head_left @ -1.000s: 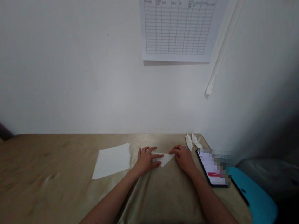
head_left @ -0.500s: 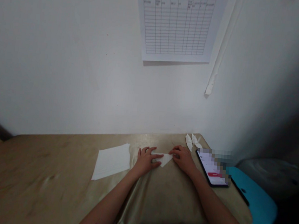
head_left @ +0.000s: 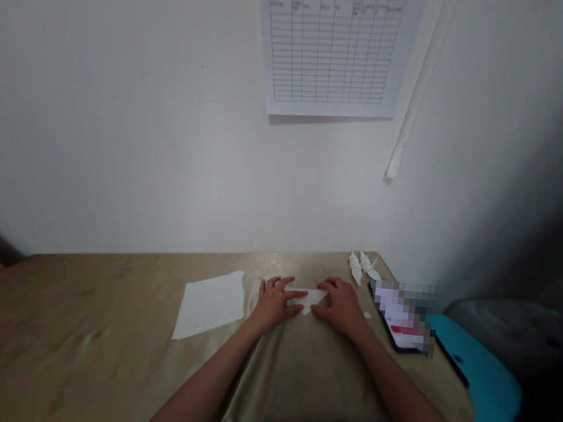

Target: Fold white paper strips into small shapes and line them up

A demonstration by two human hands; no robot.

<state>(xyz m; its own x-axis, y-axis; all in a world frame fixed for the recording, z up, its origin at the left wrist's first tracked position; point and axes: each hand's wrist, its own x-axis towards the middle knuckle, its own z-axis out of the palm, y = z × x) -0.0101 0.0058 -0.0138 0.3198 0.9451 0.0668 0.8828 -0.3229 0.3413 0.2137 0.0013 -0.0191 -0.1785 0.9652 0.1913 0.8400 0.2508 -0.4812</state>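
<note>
A small folded triangle of white paper (head_left: pixel 311 298) lies on the cloth-covered table between my hands, its point facing me. My left hand (head_left: pixel 273 304) rests palm down with fingers spread, index finger and thumb reaching onto the paper's left part. At the paper's right side is my right hand (head_left: pixel 343 304), its thumb and index finger apart and touching the edge, the other fingers bent. Part of the paper is covered by fingertips. To the left of my left hand lie several white paper sheets (head_left: pixel 211 304) in a loose stack.
Several folded white paper pieces (head_left: pixel 363 266) sit near the back right corner. A phone (head_left: pixel 395 315) with a lit screen lies right of my right hand, with a tiny white scrap (head_left: pixel 367 315) beside it. A blue stool (head_left: pixel 498 384) stands beyond the table (head_left: pixel 99 346).
My right hand has shifted slightly, and its thumb now sits lower, apart from the index finger on the paper. The tiny white scrap has come into sight. My left hand stays put.
</note>
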